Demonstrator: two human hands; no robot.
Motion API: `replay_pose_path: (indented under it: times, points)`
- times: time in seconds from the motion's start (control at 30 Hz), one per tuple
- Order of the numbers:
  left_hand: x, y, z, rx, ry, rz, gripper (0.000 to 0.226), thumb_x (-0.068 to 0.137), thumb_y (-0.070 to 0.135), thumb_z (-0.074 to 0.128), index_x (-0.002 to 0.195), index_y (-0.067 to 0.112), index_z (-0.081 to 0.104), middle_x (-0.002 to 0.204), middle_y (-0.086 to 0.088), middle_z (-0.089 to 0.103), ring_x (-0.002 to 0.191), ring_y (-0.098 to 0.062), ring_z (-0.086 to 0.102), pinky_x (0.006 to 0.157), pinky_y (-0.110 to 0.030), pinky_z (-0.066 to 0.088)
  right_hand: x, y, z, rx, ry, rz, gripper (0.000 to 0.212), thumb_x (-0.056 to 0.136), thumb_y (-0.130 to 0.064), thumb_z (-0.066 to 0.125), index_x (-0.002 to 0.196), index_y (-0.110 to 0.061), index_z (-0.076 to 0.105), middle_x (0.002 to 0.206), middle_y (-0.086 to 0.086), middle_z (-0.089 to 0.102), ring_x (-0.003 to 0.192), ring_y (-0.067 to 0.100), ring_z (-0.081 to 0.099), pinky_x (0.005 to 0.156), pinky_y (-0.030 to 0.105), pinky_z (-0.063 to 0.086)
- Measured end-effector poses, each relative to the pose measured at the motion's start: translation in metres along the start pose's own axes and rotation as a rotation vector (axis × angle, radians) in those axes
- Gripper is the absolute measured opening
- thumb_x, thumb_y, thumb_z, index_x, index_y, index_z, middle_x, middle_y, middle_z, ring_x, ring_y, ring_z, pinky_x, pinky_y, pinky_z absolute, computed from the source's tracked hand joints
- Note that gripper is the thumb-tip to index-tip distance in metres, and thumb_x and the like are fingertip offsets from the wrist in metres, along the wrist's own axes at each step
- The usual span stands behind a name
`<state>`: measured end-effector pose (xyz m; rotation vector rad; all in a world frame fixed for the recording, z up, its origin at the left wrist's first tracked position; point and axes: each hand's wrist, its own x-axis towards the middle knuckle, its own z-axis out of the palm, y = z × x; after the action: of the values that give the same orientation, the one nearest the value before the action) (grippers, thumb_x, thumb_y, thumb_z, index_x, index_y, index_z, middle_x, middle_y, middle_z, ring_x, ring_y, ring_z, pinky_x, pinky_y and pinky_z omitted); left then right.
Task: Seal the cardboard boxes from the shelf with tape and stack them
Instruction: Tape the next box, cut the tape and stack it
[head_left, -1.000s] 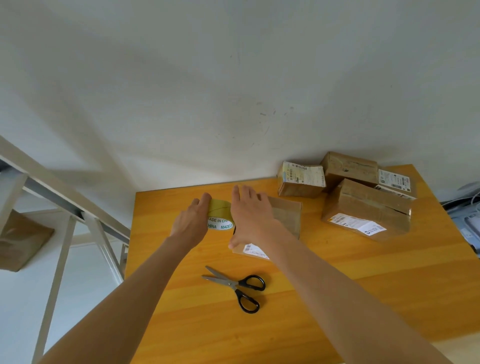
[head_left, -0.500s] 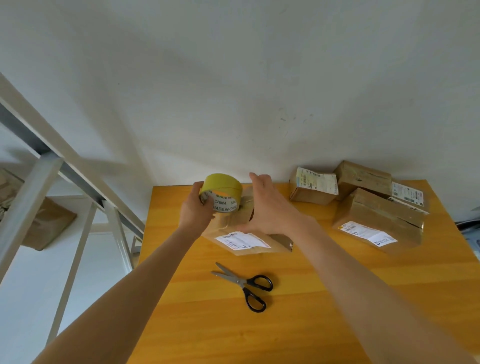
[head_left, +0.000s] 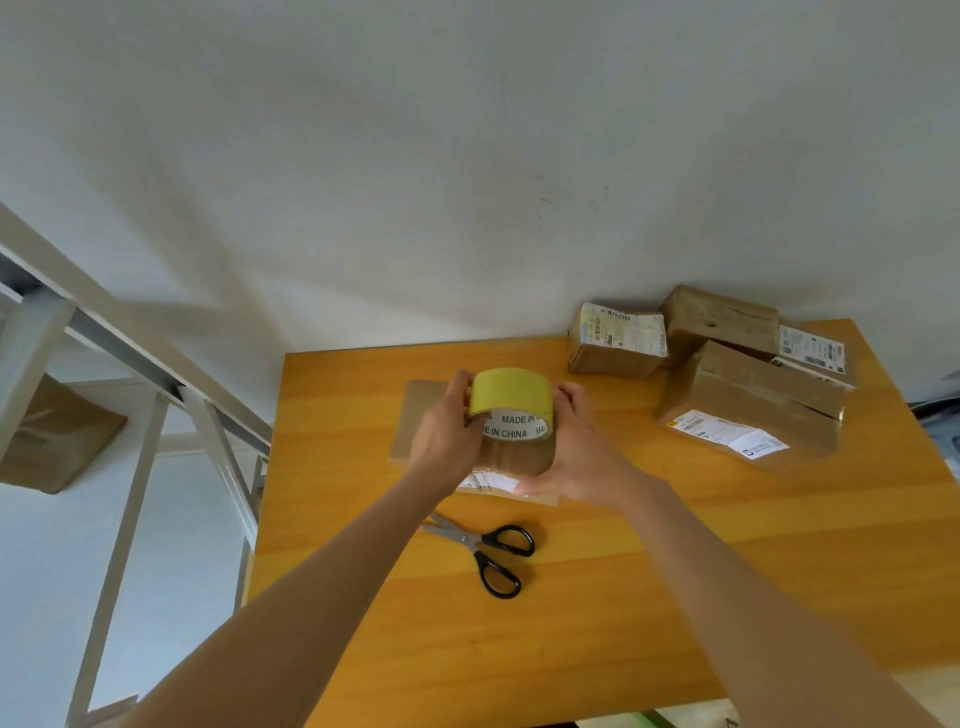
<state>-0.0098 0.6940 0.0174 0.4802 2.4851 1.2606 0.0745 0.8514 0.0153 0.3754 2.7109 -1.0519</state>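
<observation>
The left hand and right hand clasped the tape roll, probably light and stiff, by its rim.

The desk is orange-toned wood with a smooth, faintly glossy grain. The boxes are matt brown cardboard — some under shiny clear tape, with white paper labels. The tape roll looks smooth, yellow-green, around a white printed core. The scissors have bare metal blades and glossy black plastic handles — the wall is matt white.
</observation>
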Motion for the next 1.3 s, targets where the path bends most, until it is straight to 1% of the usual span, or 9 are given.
replay_pose_path:
  times: [0.2,0.33,0.4,0.5,0.67,0.9,1.03,1.13,1.3]
  points:
    - [-0.01,0.007,0.036,0.159,0.046,-0.033,0.036,0.085,0.003,0.049,0.11,0.028,0.04,0.09,-0.003,0.064,0.076,-0.03,0.059,0.05,-0.035,0.042,-0.009,0.032,0.019,0.046,0.071,0.034,0.119,0.055,-0.039,0.091,0.147,-0.021,0.018,0.135,-0.009,0.014,0.125,0.009,0.029,0.104,0.034,0.043]
    - [-0.014,0.007,0.044,0.114,0.122,-0.058,0.03,0.086,0.009,0.059,0.113,0.02,0.053,0.1,0.0,0.063,0.089,-0.024,0.057,0.06,-0.034,0.046,-0.008,0.039,0.022,0.035,0.052,0.029,0.125,0.052,-0.047,0.091,0.149,-0.022,0.015,0.138,-0.011,0.011,0.129,0.013,0.03,0.101,0.034,0.045]
    - [-0.014,0.01,0.047,0.119,0.14,-0.042,0.027,0.084,0.002,0.055,0.108,0.014,0.057,0.1,-0.002,0.062,0.092,-0.026,0.056,0.061,-0.033,0.043,-0.007,0.041,0.021,0.025,0.061,0.021,0.125,0.052,-0.049,0.09,0.148,-0.024,0.014,0.139,-0.012,0.01,0.132,0.015,0.029,0.102,0.036,0.045]
    - [-0.011,0.016,0.04,0.179,0.078,0.001,0.035,0.077,-0.009,0.044,0.104,0.012,0.051,0.089,-0.006,0.062,0.078,-0.031,0.058,0.053,-0.036,0.043,-0.007,0.044,0.017,-0.019,0.083,-0.022,0.123,0.053,-0.049,0.09,0.148,-0.023,0.015,0.145,-0.011,0.008,0.139,0.017,0.022,0.109,0.037,0.038]
    - [-0.011,0.013,0.01,0.35,0.027,0.115,0.036,0.082,-0.004,0.05,0.113,0.013,0.046,0.08,-0.006,0.06,0.061,-0.027,0.057,0.042,-0.026,0.033,-0.007,0.043,0.017,-0.055,0.098,-0.049,0.12,0.052,-0.048,0.09,0.145,-0.024,0.019,0.142,-0.009,0.018,0.128,0.016,0.036,0.097,0.041,0.048]
    - [0.006,-0.007,-0.06,0.651,0.151,0.242,0.041,0.083,-0.004,0.051,0.122,0.007,0.053,0.108,-0.014,0.059,0.07,-0.04,0.059,0.048,-0.03,0.033,-0.003,0.049,0.014,-0.091,0.084,0.002,0.119,0.052,-0.053,0.089,0.142,-0.035,0.012,0.14,-0.012,0.016,0.125,0.017,0.038,0.092,0.04,0.05]
    - [0.01,-0.014,-0.06,0.595,0.178,0.196,0.041,0.076,-0.01,0.054,0.114,0.006,0.055,0.103,-0.014,0.059,0.069,-0.037,0.056,0.045,-0.024,0.025,0.002,0.047,0.018,-0.09,0.08,0.001,0.12,0.051,-0.055,0.088,0.142,-0.036,0.012,0.141,-0.012,0.017,0.125,0.017,0.038,0.092,0.04,0.05]
    - [0.016,-0.017,-0.059,0.536,0.185,0.168,0.041,0.073,-0.01,0.055,0.109,0.008,0.054,0.093,-0.009,0.059,0.063,-0.026,0.049,0.043,-0.021,0.023,0.003,0.051,0.017,-0.09,0.08,0.01,0.121,0.051,-0.055,0.088,0.143,-0.036,0.012,0.14,-0.012,0.017,0.124,0.016,0.038,0.091,0.04,0.05]
    - [0.012,-0.03,-0.054,0.216,0.167,-0.054,0.049,0.076,-0.011,0.047,0.114,0.02,0.055,0.083,0.005,0.06,0.064,-0.018,0.059,0.044,-0.034,0.046,0.003,0.051,0.019,-0.081,0.084,0.011,0.121,0.049,-0.054,0.088,0.141,-0.037,0.012,0.138,-0.013,0.017,0.121,0.015,0.039,0.086,0.038,0.052]
